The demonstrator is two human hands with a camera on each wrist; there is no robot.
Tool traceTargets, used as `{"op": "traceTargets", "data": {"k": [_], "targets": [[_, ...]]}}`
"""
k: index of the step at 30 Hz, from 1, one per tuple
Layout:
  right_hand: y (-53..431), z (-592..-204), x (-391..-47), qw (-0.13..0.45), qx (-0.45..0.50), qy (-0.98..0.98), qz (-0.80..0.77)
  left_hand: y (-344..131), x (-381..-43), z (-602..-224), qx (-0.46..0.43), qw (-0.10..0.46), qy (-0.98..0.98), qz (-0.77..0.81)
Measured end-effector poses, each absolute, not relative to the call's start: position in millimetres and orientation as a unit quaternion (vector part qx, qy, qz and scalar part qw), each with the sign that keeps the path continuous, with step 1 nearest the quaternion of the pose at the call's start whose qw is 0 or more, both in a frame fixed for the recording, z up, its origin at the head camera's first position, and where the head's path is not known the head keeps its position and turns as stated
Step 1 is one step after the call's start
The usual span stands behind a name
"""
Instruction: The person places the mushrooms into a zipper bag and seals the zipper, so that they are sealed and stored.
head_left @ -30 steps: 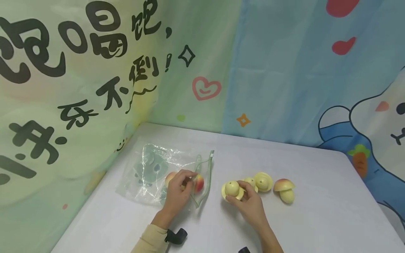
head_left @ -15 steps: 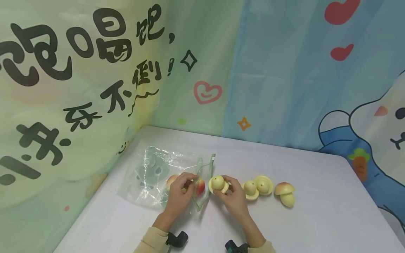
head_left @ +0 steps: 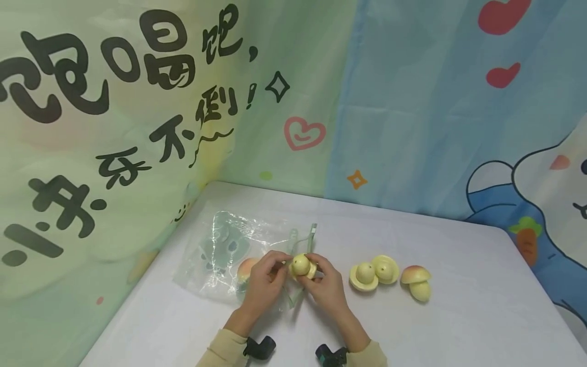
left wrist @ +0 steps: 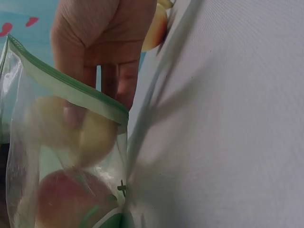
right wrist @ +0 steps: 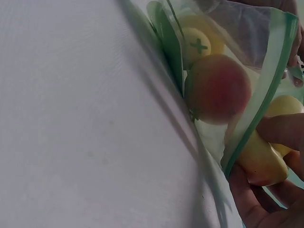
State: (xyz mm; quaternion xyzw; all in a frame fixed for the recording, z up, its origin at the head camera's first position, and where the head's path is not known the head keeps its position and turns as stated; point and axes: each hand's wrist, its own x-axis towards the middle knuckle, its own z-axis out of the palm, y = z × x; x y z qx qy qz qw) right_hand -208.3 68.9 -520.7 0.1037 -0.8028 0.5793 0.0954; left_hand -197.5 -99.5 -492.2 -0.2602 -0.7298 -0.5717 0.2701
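My right hand [head_left: 326, 285] grips a toy mushroom [head_left: 300, 265] with a pale yellow stem and cap underside, at the mouth of a clear zip bag [head_left: 197, 255]. In the right wrist view the mushroom [right wrist: 266, 164] lies against the bag's green zip edge [right wrist: 268, 90], partly inside. The left wrist view shows my right hand [left wrist: 104, 33] with its thumb behind the plastic. My left hand [head_left: 263, 280] pinches the bag's opening and holds it apart. A red-capped toy [right wrist: 218, 88] sits deeper in the bag, seen through the plastic.
Right of the hands, two toy mushrooms lie stem up, one nearer [head_left: 364, 278] and one behind it [head_left: 385, 269]. Farther right, another mushroom [head_left: 416, 282] lies on its side, red-orange cap showing. A printed cloth backdrop [head_left: 412, 127] stands behind the white table [head_left: 458, 316].
My right hand has carried the mushroom left, from beside the other mushrooms to the bag's mouth. My left hand stays at the bag's opening.
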Motion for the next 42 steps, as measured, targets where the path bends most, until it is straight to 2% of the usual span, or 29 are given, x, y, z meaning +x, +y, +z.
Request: {"op": "traceTargets", "data": {"k": [4,9,20,27,35,42], "targets": [[66.8,-521.7,-210.1,0.093,0.119,-0.814,0.561,-98.9,-202.7,-501.6,-0.263,0.268,-0.729,-0.573],[62.3,-524.9,-210.9,0.097,0.149,-0.83,0.529,-97.5,-191.6,-479.4,-0.269,0.268,-0.724,-0.575],[55.7,-522.9,-209.1,0.068,0.162,-0.866,0.469,-97.3,-189.8,-476.6,-0.258,0.272,-0.73,-0.571],[59.8,-523.3,-205.4,0.051,0.142,-0.842,0.518,-96.7,-189.0,-475.4,-0.257,0.277,-0.732,-0.568],[79.6,-517.5,-193.4,0.085,0.065,-0.794,0.599,-94.7,-188.8,-473.8,-0.257,0.282,-0.726,-0.573],[110.8,-507.5,-182.3,0.151,0.001,-0.775,0.614,-93.8,-187.0,-473.1,-0.249,0.276,-0.73,-0.574]]}}
